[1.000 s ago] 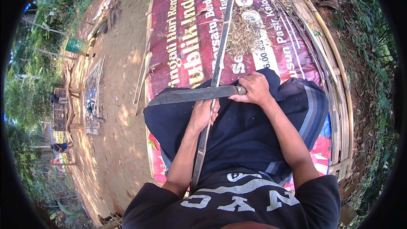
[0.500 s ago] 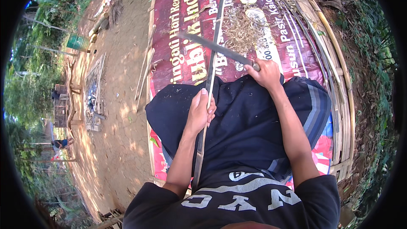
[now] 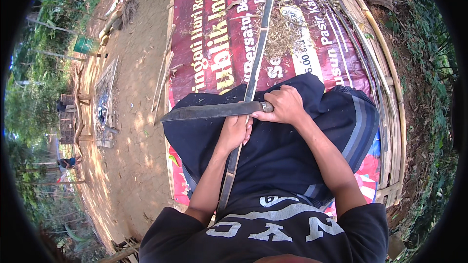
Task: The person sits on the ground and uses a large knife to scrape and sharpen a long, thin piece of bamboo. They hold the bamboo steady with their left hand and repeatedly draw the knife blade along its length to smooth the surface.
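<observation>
A long, narrow bamboo strip (image 3: 262, 41) runs from beside my waist, across my dark-clothed lap, and out over the banner. My left hand (image 3: 234, 134) is wrapped around it at lap height. In my right hand (image 3: 284, 103) is the short handle of a machete (image 3: 207, 112), its broad dark blade pointing left. The blade lies crosswise over the strip, just above my left fingers, and covers a short stretch of it. Where blade and strip meet, my two hands are close together.
Curly bamboo shavings (image 3: 285, 34) are heaped on the dark red printed banner (image 3: 229, 44) ahead. Loose strips lie along the right edge of the bamboo platform (image 3: 394, 117). Bare earth (image 3: 139, 112) stretches left, with a green drum (image 3: 87, 45) and a person (image 3: 68, 162) farther off.
The machete has come down toward my lap, from above the banner to just above my left hand. My right hand has moved left and nearer. The strip's far end has swung right.
</observation>
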Tool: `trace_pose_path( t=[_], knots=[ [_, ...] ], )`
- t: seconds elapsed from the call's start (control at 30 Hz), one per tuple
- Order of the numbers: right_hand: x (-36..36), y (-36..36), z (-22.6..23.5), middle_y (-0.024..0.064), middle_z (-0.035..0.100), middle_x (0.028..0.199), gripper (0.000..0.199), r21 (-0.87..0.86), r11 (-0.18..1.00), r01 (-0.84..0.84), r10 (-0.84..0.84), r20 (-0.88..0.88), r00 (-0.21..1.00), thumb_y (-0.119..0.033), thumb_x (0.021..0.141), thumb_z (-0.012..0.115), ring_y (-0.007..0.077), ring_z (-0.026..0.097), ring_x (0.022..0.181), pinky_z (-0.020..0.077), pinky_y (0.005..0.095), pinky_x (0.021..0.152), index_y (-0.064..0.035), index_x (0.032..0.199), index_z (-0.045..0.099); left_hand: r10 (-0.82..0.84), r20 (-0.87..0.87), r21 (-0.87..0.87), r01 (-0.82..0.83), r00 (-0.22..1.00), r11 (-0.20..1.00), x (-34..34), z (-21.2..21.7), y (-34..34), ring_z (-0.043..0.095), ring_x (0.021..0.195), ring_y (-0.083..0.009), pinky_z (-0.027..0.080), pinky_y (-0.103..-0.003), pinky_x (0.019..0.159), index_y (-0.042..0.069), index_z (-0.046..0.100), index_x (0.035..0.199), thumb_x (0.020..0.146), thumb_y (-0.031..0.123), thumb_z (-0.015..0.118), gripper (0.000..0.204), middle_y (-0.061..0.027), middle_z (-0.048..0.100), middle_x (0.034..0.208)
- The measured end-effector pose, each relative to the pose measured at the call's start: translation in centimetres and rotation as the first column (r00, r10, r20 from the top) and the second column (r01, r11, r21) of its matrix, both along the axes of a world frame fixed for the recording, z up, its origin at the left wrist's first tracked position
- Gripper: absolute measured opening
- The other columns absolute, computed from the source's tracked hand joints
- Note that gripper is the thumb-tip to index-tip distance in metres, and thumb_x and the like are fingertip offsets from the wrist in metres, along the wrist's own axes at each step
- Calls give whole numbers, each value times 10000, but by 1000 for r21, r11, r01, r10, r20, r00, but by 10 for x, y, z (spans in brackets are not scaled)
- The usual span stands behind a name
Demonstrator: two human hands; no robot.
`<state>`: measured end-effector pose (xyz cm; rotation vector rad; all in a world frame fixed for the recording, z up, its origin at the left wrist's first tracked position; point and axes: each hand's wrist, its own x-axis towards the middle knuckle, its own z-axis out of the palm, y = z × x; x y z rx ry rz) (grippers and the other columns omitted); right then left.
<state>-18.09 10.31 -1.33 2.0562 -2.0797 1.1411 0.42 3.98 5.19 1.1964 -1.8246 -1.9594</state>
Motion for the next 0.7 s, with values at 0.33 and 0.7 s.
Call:
trace_pose_path(
  t=[0.33,0.7],
  knots=[
    [-45,-9,-15,141,608,570,568,88,972,218,-229,156,961,-621,787,722,339,640,556,503,445,549,-53,766,733,20,32,-142,-15,999,990,0,24,-2,381,383,-58,362,-234,323,52,444,924,1117,396,274,429,13,404,614],
    [-58,-2,-18,134,582,541,612,3,977,215,-214,102,972,-654,772,717,345,618,538,486,448,549,-48,695,676,-35,65,-168,46,997,985,9,20,9,383,378,-63,369,-252,333,33,467,940,1117,385,287,434,11,410,606]
  ],
)
